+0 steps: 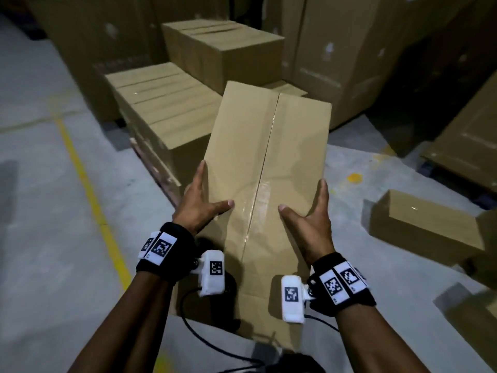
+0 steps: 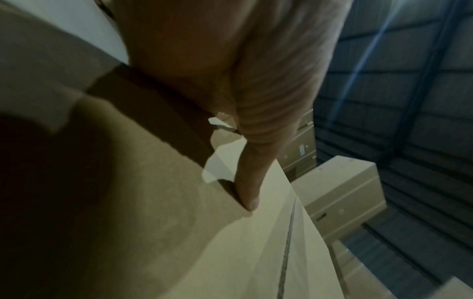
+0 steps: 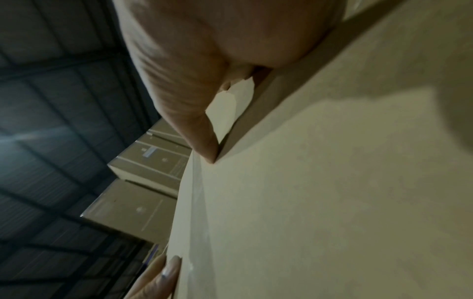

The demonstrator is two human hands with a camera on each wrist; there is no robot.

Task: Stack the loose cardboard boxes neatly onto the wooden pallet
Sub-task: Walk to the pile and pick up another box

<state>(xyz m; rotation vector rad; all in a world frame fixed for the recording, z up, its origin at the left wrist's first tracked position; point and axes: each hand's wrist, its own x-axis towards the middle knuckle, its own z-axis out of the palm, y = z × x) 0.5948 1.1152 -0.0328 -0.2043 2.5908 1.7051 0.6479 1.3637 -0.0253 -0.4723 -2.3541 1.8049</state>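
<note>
A long taped cardboard box (image 1: 266, 157) is carried lengthwise in front of me, clamped between both hands. My left hand (image 1: 212, 188) presses its left side with straight fingers, thumb (image 2: 250, 182) lying on top. My right hand (image 1: 302, 195) mirrors this on the right side, thumb (image 3: 194, 131) on the top edge. The box's far end points at the wooden pallet (image 1: 158, 176), which carries a low row of boxes (image 1: 161, 103) and a higher box (image 1: 223, 47) behind them. The wrist views show the box (image 2: 179, 222) (image 3: 332, 202) close up.
A loose box (image 1: 425, 224) lies on the concrete floor to the right, another (image 1: 470, 313) at the lower right. Tall cartons (image 1: 336, 49) stand behind the pallet. A yellow floor line (image 1: 88, 184) runs along the left. Cables hang from the wrist cameras.
</note>
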